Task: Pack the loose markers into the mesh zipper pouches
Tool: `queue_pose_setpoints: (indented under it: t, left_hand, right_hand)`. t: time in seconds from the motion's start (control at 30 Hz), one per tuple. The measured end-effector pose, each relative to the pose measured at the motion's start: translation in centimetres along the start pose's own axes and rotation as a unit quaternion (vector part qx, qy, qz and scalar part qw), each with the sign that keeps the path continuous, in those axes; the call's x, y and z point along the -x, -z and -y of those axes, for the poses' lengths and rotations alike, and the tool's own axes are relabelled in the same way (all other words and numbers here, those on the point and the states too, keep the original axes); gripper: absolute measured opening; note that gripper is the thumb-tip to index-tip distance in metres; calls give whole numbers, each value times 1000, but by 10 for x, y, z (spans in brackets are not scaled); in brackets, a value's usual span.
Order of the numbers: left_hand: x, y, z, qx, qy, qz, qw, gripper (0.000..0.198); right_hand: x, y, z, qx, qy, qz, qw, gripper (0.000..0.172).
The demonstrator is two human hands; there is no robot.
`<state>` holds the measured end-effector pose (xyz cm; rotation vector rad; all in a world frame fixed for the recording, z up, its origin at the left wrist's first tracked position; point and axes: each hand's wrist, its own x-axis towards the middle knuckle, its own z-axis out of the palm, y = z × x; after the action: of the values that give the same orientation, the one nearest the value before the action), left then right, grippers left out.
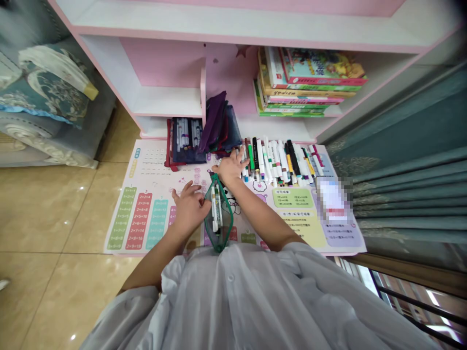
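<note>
A green mesh zip pouch (218, 214) with a few markers inside lies on the printed desk mat (146, 214) close to my body. My left hand (189, 206) rests beside its left edge, fingers spread, thumb against the pouch rim. My right hand (230, 166) reaches forward to the left end of a row of several markers (280, 160) laid side by side on the mat; its fingers curl over the nearest ones, and I cannot see whether one is gripped.
Dark purple and blue mesh pouches (219, 124) lean at the shelf divider, next to a flat case of markers (186, 138). Stacked books (306, 82) fill the right shelf of the pink desk hutch (233, 29). A curtain (412, 170) hangs right; a sofa (44, 107) stands left.
</note>
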<state>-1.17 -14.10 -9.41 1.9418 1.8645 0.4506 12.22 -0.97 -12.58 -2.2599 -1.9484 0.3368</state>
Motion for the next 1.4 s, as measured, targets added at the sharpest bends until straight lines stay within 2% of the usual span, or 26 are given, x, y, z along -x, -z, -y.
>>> queue_pose_setpoints:
  t: [0.23, 0.43, 0.6, 0.8, 0.9, 0.97, 1.1, 1.4]
  left_hand:
    - [0, -3, 3, 9, -11, -12, 1000, 23]
    - [0, -4, 3, 13, -2, -14, 1000, 24]
    - [-1, -5, 2, 24, 6, -17, 1000, 23]
    - [-2, -7, 1, 42, 14, -36, 998, 22]
    - [-2, -8, -1, 51, 10, -41, 998, 23]
    - [-3, -8, -3, 55, 10, -47, 997, 23]
    - [-3, -10, -6, 52, 15, -53, 997, 24]
    - [-4, -15, 1, 57, 16, -67, 996, 24]
  right_hand:
    - [-4, -1, -9, -21, 7, -33, 999, 51]
    - [11, 7, -19, -17, 21, -29, 999, 50]
    - [38, 18, -33, -35, 35, -42, 998, 43]
    - [87, 38, -52, -116, 54, -95, 987, 11]
    - [114, 48, -56, -139, 96, -119, 978, 10]
    - [127, 51, -54, -135, 127, -107, 977, 10]
    - [141, 46, -46, -114, 160, -46, 979, 9]
    - [140, 26, -38, -73, 167, 17, 983, 13]
